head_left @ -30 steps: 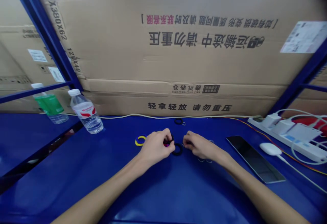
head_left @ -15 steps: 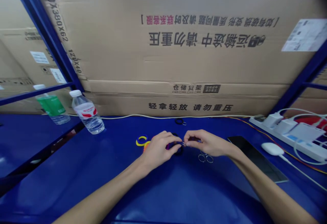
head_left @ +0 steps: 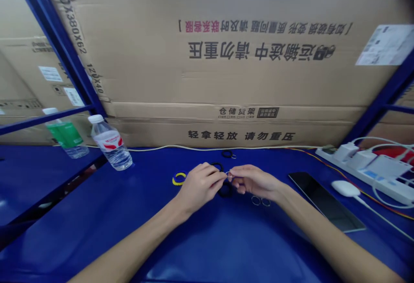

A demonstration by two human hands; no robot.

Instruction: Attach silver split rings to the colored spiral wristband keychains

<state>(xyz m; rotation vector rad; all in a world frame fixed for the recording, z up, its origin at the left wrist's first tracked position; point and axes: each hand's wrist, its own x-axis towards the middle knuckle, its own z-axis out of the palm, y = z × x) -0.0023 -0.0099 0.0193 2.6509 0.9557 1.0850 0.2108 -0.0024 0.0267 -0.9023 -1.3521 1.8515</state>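
Thin, round, silvery ring point(head_left: 229, 176); left fingers point(head_left: 217, 178) and right fingers point(head_left: 239, 170) pinch it.

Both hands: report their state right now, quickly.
Left hand: closed at a small metal ring; anything inside its grasp is hidden.
Right hand: partly curled, pinching the same metal ring.

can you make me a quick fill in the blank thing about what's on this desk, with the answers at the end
1. Beside the left hand lies a coiled plastic ring coloured blue and ____.
2. Close under the right hand, ____ thin silver metal rings lie side by side.
3. The flat black rectangular device lies to the ____ of the right hand.
4. The clear plastic bottle at the far left has a ____ label.

Missing words: yellow; two; right; green
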